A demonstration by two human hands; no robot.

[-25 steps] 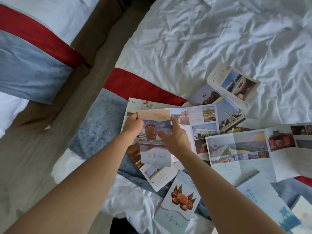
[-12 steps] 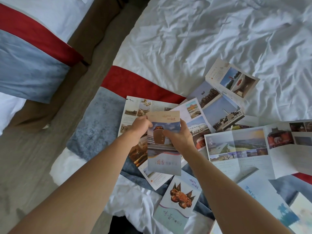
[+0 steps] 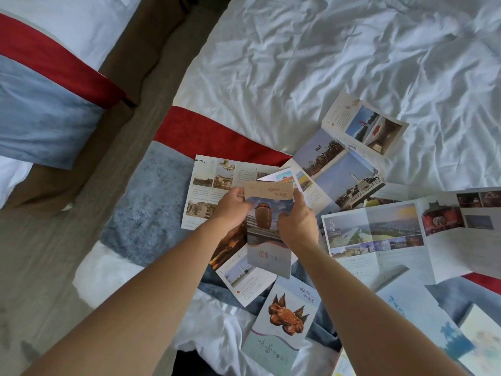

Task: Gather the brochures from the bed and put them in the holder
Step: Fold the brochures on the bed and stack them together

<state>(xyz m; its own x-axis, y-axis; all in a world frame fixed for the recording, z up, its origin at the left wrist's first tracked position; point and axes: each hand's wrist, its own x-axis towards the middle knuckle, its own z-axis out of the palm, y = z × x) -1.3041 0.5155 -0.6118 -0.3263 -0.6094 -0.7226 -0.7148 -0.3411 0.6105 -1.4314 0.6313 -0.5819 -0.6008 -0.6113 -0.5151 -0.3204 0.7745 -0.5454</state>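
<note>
I saw the bed's sheet (image 3: 325,63) as white cloth, matt and heavily creased. Across it lay a runner (image 3: 146,207) of blue-grey fabric with a soft, napped, mottled look, edged by a red band (image 3: 206,134) of matt, plush-looking cloth. The folded brochure (image 3: 268,229) I held was paper, smooth with a faint sheen on its printed photo and a duller tan strip at the top. The crab brochure (image 3: 282,321) and the unfolded leaflets (image 3: 379,234) looked like the same smooth coated paper. The floor (image 3: 40,253) looked matt, brown-grey, finely grained.
</note>
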